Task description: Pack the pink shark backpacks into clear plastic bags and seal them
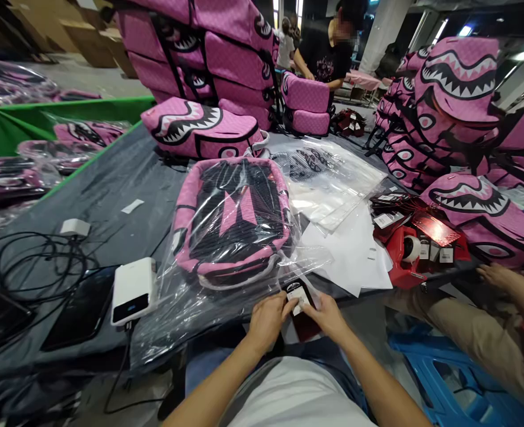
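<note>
Both my hands meet at the table's front edge around a hang tag with a black top and a white label. My left hand pinches its left side, and my right hand grips its right side, thumbs on the label. A dark red card shows just below the tag. Right beyond my hands lies a pink and black backpack in a clear plastic bag, its strap side facing up. A whitish strap or cord from the backpack runs down near the tag.
Clear bags and white paper lie right of the backpack, beside a red tape dispenser and tags. Left are a power bank, phone and cables. Backpacks are stacked behind. A co-worker's hand is at right.
</note>
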Demonstrator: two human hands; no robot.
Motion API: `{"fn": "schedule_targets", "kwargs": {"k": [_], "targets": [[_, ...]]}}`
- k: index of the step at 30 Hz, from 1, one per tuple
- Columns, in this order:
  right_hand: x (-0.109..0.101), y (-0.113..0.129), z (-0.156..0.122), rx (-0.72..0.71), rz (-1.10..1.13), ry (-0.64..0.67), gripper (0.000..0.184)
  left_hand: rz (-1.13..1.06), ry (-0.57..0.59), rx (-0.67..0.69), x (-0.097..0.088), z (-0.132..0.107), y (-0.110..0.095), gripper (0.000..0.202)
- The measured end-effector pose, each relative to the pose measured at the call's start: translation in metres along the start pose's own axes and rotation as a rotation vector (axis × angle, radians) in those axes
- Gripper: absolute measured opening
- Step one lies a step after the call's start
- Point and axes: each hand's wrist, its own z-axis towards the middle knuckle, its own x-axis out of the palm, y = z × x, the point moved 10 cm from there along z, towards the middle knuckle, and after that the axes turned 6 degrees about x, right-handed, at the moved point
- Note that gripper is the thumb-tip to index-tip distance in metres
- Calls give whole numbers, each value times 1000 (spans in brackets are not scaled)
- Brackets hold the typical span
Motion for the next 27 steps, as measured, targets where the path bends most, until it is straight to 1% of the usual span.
{"fn": "schedule_targets", "kwargs": {"k": [1,2,3,4,6,7,8,9,11,12,13,14,15,16,17,18,19,20,21,22,23,24,25,27], "targets": [[-4,1,0,-22,-113,-83,34,167,63,60,-2,2,-7,27],[-7,2,-2,-39,-215,-159,27,305,94,140,-6,5,-16,23],[-9,2,-4,-53,-301,-217,22,406,90,244,-11,9,-27,18],[-8,2,-7,-68,-374,-249,19,469,66,378,-17,13,-41,14],[-3,1,-16,-115,-499,-277,15,507,43,705,-20,18,-73,24],[0,1,-23,-149,-558,-285,12,500,78,868,-15,18,-86,29],[4,2,-31,-192,-612,-293,12,484,148,1007,-8,18,-96,29],[7,4,-40,-246,-660,-299,13,466,236,1113,1,17,-102,24],[15,15,-61,-393,-716,-263,17,438,389,1237,16,16,-109,12],[19,23,-71,-484,-717,-222,18,433,427,1265,19,15,-111,16],[19,34,-81,-575,-698,-188,19,437,440,1280,19,14,-112,21],[14,48,-88,-655,-669,-183,20,449,443,1296,17,11,-112,23],[4,63,-91,-717,-642,-228,22,461,445,1308,15,6,-112,24],[-11,78,-90,-752,-627,-321,27,458,448,1311,11,1,-111,22],[-26,92,-83,-755,-630,-439,34,429,443,1297,5,-2,-109,20],[-40,103,-70,-729,-650,-543,43,375,430,1264,-2,-4,-107,18],[-49,113,-53,-687,-678,-605,50,302,410,1220,-9,-5,-105,20],[-53,120,-31,-643,-695,-601,53,222,382,1169,-17,-4,-101,24],[-54,125,-7,-602,-683,-550,50,148,343,1114,-24,-2,-97,30],[-54,129,15,-568,-636,-486,41,88,289,1065,-31,1,-91,36],[-56,134,33,-546,-562,-436,33,40,218,1019,-40,6,-86,41],[-61,139,46,-531,-477,-416,30,1,135,958,-48,14,-80,44],[-68,145,55,-524,-398,-430,33,-31,45,868,-58,25,-73,44],[-85,161,56,-551,-326,-523,40,-80,-102,599,-75,57,-57,38]]}}
